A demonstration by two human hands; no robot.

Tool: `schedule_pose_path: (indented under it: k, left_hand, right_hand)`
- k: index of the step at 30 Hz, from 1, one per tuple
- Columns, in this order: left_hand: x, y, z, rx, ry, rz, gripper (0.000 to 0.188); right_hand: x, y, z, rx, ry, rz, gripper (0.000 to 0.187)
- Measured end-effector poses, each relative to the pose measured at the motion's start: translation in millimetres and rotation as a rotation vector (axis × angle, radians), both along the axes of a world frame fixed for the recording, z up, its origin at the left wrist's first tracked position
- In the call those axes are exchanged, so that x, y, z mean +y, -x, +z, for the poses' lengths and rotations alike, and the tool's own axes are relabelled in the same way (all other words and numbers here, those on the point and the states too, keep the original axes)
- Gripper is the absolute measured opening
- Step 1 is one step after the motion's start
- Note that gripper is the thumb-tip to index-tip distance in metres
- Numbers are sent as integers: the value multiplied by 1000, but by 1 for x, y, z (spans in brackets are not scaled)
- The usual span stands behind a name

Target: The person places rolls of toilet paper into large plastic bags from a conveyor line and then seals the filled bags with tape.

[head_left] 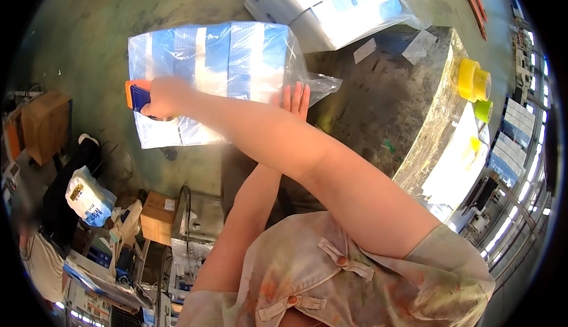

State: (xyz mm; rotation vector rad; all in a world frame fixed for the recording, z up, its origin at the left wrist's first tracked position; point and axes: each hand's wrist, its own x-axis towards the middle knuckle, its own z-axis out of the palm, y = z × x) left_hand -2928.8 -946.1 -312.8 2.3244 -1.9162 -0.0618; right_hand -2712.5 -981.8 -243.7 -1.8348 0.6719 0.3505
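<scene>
A large package of blue-and-white packs in clear plastic film lies in front of me. My right hand reaches across to its left end. It is closed around an orange-and-blue handheld tool, which looks like a tape dispenser, against the package. Part of the tool is hidden by the hand. My right forearm crosses over the left one. At the package's right end, my left hand rests with fingers stretched out, beside a loose flap of film. Its palm is partly hidden behind my right arm.
Another film-wrapped package stands beyond. To the right is a worn table with yellow tape rolls, a green roll and white sheets. Cardboard boxes and a person in dark trousers are at the left.
</scene>
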Motion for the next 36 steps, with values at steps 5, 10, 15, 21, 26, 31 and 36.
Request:
schedule_pose_path:
  k: [5, 10, 15, 21, 26, 31, 36]
  left_hand:
    - [-19, -13, 21, 420, 212, 307, 28]
    - [7, -75, 11, 570, 246, 1169, 22]
    - [51, -120, -37, 327, 344, 1069, 25]
    - [29, -117, -12, 420, 37, 949, 33]
    - [-19, -74, 47, 656, 4, 87, 39]
    - [-63, -80, -11, -139, -621, -760, 37]
    - [-62, -53, 10, 1275, -437, -62, 40]
  right_hand:
    - [12, -5, -7, -36, 65, -56, 31]
    - [-5, 7, 25, -111, 136, 0, 35]
    - [-89, 132, 63, 108, 146, 270, 62]
    - [-155, 337, 6, 575, 122, 94, 48]
    - [-112, 309, -44, 554, 547, 187, 50]
    - [-119, 320, 4, 566, 543, -383, 52]
    - [-96, 368, 87, 47, 78, -919, 23]
